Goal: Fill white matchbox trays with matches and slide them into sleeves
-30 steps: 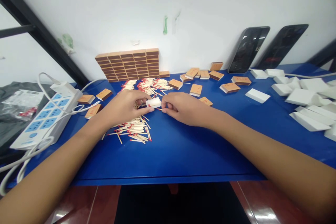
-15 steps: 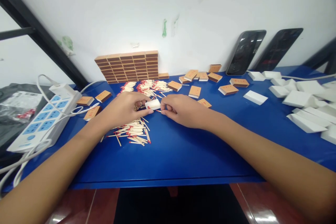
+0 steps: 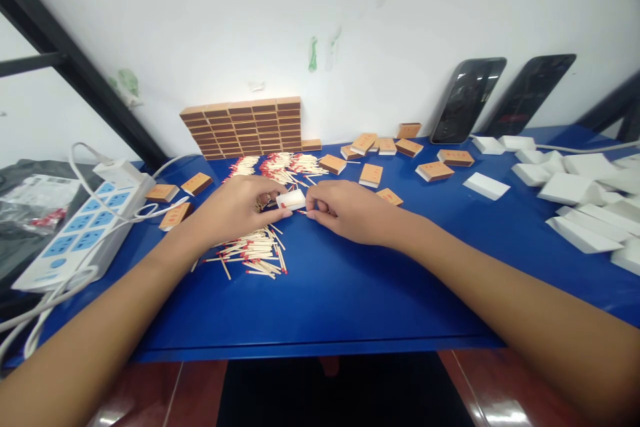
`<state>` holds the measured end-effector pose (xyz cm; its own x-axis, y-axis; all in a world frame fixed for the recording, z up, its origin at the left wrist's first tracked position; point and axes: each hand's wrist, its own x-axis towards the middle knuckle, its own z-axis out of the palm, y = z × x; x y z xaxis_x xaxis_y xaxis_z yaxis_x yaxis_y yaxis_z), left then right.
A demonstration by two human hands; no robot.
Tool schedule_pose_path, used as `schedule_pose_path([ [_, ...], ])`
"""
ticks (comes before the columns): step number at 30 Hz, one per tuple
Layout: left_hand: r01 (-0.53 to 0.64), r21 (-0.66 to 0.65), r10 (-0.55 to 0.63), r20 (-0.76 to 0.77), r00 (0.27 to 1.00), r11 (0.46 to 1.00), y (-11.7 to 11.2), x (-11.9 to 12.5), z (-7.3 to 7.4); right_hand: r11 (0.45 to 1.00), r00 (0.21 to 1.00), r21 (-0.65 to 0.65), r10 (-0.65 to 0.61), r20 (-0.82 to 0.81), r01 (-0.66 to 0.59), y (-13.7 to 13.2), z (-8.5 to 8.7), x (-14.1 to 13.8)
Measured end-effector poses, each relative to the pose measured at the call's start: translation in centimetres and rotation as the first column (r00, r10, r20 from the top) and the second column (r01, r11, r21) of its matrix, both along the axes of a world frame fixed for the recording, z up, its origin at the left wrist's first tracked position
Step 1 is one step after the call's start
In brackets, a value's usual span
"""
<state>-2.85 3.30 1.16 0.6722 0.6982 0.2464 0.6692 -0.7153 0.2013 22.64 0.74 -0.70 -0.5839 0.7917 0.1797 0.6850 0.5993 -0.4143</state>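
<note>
Between thumb and fingers, my left hand (image 3: 247, 203) grips a small white matchbox tray (image 3: 291, 199) by its left side; a few red-tipped matches show inside it. My right hand (image 3: 345, 210) is closed at the tray's right end, its fingertips pinched on a match (image 3: 302, 212) whose red tip pokes out below the tray. A loose heap of matches (image 3: 255, 252) lies just below my left hand. More matches (image 3: 285, 165) are piled behind both hands, partly hidden by my left fingers.
A stack of brown matchboxes (image 3: 245, 130) stands against the wall. Several orange matchboxes (image 3: 371, 175) are scattered at centre right. White trays (image 3: 570, 188) are heaped at the far right, near two phones (image 3: 467, 100). A power strip (image 3: 87, 227) with cables sits on the left.
</note>
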Motion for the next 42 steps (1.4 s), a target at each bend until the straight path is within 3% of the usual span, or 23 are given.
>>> schedule_pose_path([
  [42, 0.024, -0.005, -0.025, -0.034, 0.999, 1.0, -0.02, -0.05, 0.19, 1.0, 1.0, -0.023, -0.008, 0.004, 0.008, -0.1, 0.2, -0.04],
])
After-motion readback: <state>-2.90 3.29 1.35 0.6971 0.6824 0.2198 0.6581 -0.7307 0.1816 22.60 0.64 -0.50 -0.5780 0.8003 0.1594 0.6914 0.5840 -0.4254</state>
